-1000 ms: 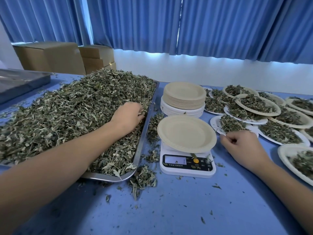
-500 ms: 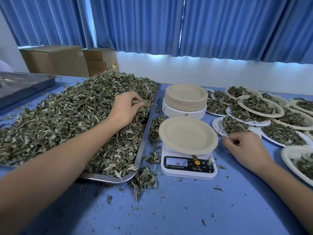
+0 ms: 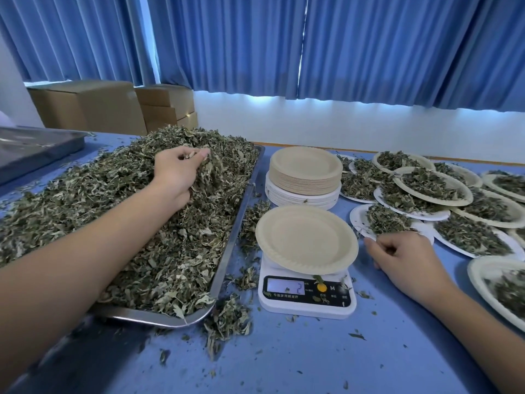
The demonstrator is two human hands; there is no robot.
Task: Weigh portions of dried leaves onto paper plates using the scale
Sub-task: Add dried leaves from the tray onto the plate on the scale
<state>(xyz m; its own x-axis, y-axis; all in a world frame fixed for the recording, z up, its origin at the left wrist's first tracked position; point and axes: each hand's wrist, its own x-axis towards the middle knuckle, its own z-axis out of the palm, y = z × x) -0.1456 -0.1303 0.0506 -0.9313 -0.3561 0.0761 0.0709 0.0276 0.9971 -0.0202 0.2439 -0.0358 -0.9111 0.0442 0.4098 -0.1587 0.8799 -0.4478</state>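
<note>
Tabletop (image 3: 312, 359): steel tray (image 3: 235, 231) at left edge, heaped with dried leaves (image 3: 85, 200). Empty paper plate (image 3: 306, 240) on scale (image 3: 306, 300), just right of tray's near corner. Left grip (image 3: 176, 174) clutches leaf handful mid-heap; plate lies rightward, nearer body. Right grip (image 3: 403, 254) loosely curled, holding nothing, beside scale.

Digital kitchen scale (image 3: 306, 297), white, display reading 2; empty paper plate (image 3: 306, 240) on top. Left of scale: steel tray (image 3: 159, 318) heaped with dried leaves (image 3: 85, 200), left hand (image 3: 176, 174) gripping a handful. Behind: plate stack (image 3: 305, 172). Right: curled right hand (image 3: 403, 257), filled plates (image 3: 431, 183)
</note>
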